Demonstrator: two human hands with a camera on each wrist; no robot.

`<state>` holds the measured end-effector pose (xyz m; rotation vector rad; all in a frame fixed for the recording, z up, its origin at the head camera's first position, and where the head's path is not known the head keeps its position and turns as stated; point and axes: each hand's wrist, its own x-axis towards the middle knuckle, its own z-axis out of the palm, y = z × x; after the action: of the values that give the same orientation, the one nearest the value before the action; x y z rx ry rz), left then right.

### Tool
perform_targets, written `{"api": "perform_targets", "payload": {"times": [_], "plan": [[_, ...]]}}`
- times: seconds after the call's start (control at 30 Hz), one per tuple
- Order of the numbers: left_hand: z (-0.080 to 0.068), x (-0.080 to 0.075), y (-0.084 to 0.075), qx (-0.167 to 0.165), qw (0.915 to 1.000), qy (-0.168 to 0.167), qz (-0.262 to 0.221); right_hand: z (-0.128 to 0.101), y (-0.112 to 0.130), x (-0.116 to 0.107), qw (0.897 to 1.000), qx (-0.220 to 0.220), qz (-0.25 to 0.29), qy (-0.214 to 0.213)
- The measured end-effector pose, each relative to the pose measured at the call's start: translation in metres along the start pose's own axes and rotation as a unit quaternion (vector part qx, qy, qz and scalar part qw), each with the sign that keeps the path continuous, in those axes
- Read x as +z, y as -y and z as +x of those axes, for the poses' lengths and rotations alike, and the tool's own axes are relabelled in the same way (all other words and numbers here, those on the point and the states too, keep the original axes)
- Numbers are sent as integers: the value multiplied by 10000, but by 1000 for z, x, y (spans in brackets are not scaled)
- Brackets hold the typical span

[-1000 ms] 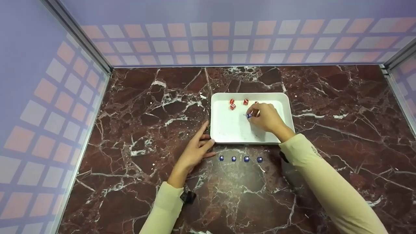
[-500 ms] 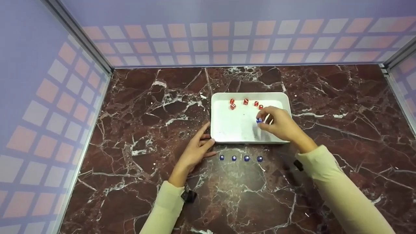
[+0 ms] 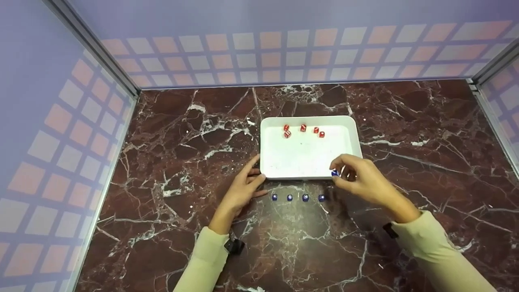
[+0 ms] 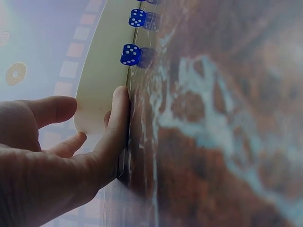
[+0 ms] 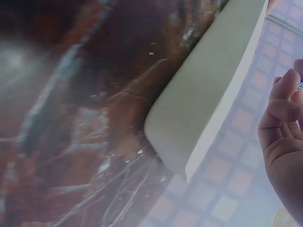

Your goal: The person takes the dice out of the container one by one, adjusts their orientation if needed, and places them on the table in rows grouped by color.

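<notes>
Between thumb and fingers my right hand [image 3: 365, 178] pinches a blue die [image 3: 335, 172], above the near right corner of a white tray [image 3: 267, 162]. Several red dice [image 3: 303, 128] lie along the far side inside the tray. In front of the tray several blue dice [image 3: 305, 197] stand in a row on the table. My left hand [image 3: 242, 190] lies at the tray's near left corner, its fingers extended and its thumb at the rim. The left wrist view shows that hand [image 4: 80, 146] beside the tray wall, with a blue die [image 4: 130, 55] past the fingertips.
The tabletop [image 3: 182, 162] is dark red marble with white veins. Purple walls with pink and white squares [image 3: 275, 56] enclose it at the back and both sides. The tray's outer wall [image 5: 199, 94] rises beside my right hand in the right wrist view.
My right hand has moved with the blue die from the tray's middle, right and toward me, to its near right corner. The red dice it covered now show. My left hand stays put.
</notes>
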<state>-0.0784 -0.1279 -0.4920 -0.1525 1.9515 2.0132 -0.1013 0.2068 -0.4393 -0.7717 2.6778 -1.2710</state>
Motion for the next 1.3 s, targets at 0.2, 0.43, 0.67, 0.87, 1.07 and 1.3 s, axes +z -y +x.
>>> {"api": "perform_targets", "payload": {"times": [0.2, 0.43, 0.67, 0.87, 1.07, 1.3], "plan": [[0, 1, -1, -30, 9999, -66, -75, -17, -11, -2, 9992, -299, -134, -235], [-2, 1, 2, 13, 10000, -27, 1, -31, -21, -1, 9998, -140, -39, -159], [-2, 2, 0, 19, 9999, -18, 100, -37, -26, 5, 9998, 176, -43, 27], [-2, 3, 0, -22, 9999, 3, 140, -41, -28, 10, 9982, 507, -234, 223], [-1, 3, 0, -70, 9998, -89, 155, -45, -29, 19, 9984, 472, -316, 80], [-1, 5, -1, -60, 9999, -122, 91, -45, -31, 29, 9986, 454, -206, -150]]}}
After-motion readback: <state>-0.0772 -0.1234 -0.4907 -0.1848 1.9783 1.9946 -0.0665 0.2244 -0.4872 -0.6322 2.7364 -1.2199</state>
